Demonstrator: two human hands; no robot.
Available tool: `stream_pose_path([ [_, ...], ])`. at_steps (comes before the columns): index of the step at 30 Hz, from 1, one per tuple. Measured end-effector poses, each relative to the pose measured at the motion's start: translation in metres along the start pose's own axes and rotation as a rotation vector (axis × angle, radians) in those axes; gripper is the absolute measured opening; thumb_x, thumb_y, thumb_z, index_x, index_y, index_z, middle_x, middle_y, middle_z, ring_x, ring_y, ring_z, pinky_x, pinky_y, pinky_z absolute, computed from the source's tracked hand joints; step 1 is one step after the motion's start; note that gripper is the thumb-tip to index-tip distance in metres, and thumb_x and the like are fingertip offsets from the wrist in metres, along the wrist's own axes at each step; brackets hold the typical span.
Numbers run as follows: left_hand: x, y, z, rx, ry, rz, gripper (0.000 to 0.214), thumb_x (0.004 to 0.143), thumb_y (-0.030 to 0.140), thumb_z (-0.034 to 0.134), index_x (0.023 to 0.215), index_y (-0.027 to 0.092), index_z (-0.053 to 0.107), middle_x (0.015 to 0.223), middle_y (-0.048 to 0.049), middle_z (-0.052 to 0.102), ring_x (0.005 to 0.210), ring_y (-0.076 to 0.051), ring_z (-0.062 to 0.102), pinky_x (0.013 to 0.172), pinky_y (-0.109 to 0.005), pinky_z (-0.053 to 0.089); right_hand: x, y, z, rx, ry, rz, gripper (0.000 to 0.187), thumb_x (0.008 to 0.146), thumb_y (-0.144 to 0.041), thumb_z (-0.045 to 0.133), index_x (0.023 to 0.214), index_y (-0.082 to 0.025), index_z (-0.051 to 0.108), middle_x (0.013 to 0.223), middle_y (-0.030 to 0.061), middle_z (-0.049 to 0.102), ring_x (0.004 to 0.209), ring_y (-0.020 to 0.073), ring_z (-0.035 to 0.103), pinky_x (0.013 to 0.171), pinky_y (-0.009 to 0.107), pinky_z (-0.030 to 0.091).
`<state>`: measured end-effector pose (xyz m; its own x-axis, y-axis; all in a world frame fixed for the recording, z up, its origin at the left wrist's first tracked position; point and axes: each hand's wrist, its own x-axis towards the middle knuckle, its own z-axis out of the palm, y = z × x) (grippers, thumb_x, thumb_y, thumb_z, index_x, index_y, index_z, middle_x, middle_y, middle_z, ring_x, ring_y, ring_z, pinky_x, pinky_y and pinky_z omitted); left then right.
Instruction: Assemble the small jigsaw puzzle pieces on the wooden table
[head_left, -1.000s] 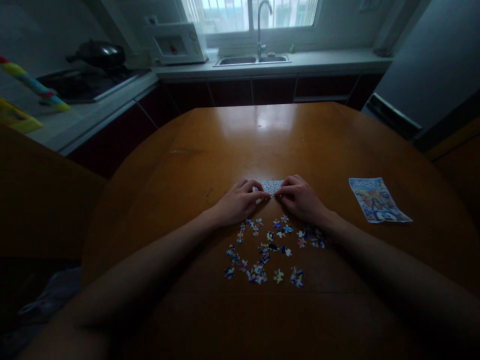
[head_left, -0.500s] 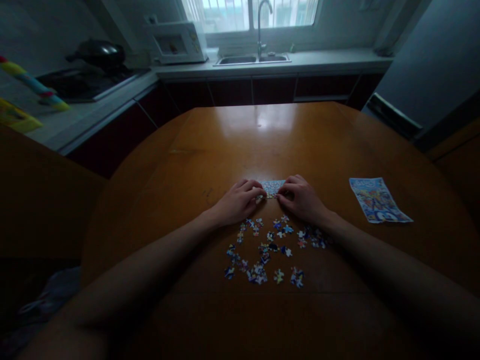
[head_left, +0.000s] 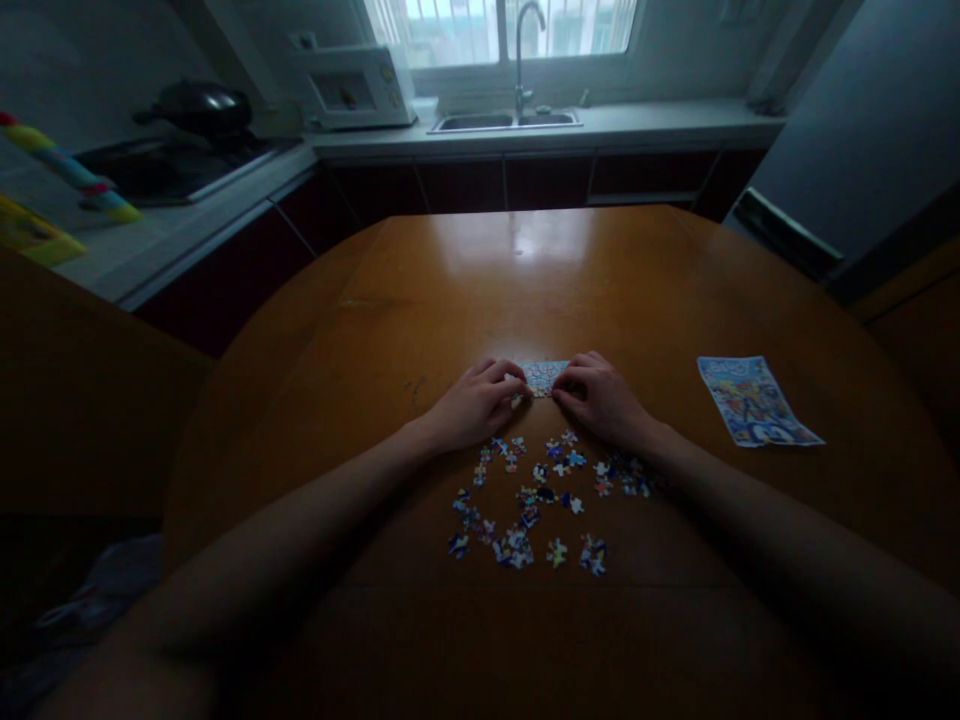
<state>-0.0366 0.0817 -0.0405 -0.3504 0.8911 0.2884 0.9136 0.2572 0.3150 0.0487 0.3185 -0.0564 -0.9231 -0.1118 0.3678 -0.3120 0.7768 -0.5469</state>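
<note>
A small joined patch of jigsaw puzzle (head_left: 544,374) lies on the round wooden table (head_left: 450,300), pale side showing. My left hand (head_left: 480,402) rests at its left edge with fingers curled and fingertips pinched on it. My right hand (head_left: 600,397) mirrors this at the right edge, fingertips pressed on the patch. Several loose coloured puzzle pieces (head_left: 536,505) lie scattered on the table just below both wrists. Part of the patch is hidden under my fingers.
A colourful printed picture sheet (head_left: 754,402) lies to the right on the table. Behind stands a kitchen counter with a sink and tap (head_left: 510,118), a microwave (head_left: 352,88) and a hob with a dark pot (head_left: 199,105).
Both hands have stayed on the joined patch, shifting only slightly; the fingertips have drawn a little closer on its edges. The loose pieces have not moved.
</note>
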Motion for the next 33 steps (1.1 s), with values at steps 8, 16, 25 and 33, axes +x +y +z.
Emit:
stream_pose_path([
  [8,-0.0004,-0.0014,0.0017,-0.009,0.007,0.016,0.028,0.092,0.010,0.051,0.111,0.023,0.068,0.119,-0.0070,0.062,0.111,-0.023,0.053,0.103,-0.040,0.046,0.0005,-0.0040,0.0000,-0.028,-0.011,0.020,0.008,0.088,-0.019,0.070,0.080,-0.020,0.070,0.087,0.0070,0.066,0.092,0.0245,0.057,0.083,0.040,0.046],
  [16,-0.0010,-0.0023,0.0037,0.007,0.006,0.005,0.029,0.093,0.011,0.051,0.111,0.024,0.068,0.120,-0.0062,0.062,0.111,-0.023,0.052,0.103,-0.042,0.045,0.0017,0.0007,0.0039,-0.024,-0.028,0.042,0.009,0.090,-0.019,0.065,0.081,-0.022,0.066,0.090,0.0072,0.067,0.094,0.0250,0.057,0.084,0.040,0.044],
  [25,0.0005,0.0004,0.0019,-0.007,-0.005,-0.004,0.029,0.092,0.011,0.051,0.112,0.024,0.068,0.120,-0.0066,0.062,0.110,-0.022,0.053,0.103,-0.042,0.045,0.0008,0.0009,0.0055,-0.053,-0.011,0.018,0.008,0.093,-0.019,0.056,0.086,-0.021,0.059,0.090,0.0092,0.066,0.089,0.0265,0.055,0.081,0.042,0.043],
  [33,-0.0005,-0.0018,0.0036,-0.010,-0.008,-0.019,0.029,0.092,0.011,0.051,0.112,0.024,0.068,0.122,-0.0066,0.061,0.112,-0.023,0.053,0.103,-0.042,0.045,0.0014,0.0037,0.0065,0.064,0.066,0.071,0.008,0.092,-0.020,0.056,0.084,-0.022,0.058,0.088,0.0085,0.065,0.086,0.0250,0.058,0.079,0.041,0.047],
])
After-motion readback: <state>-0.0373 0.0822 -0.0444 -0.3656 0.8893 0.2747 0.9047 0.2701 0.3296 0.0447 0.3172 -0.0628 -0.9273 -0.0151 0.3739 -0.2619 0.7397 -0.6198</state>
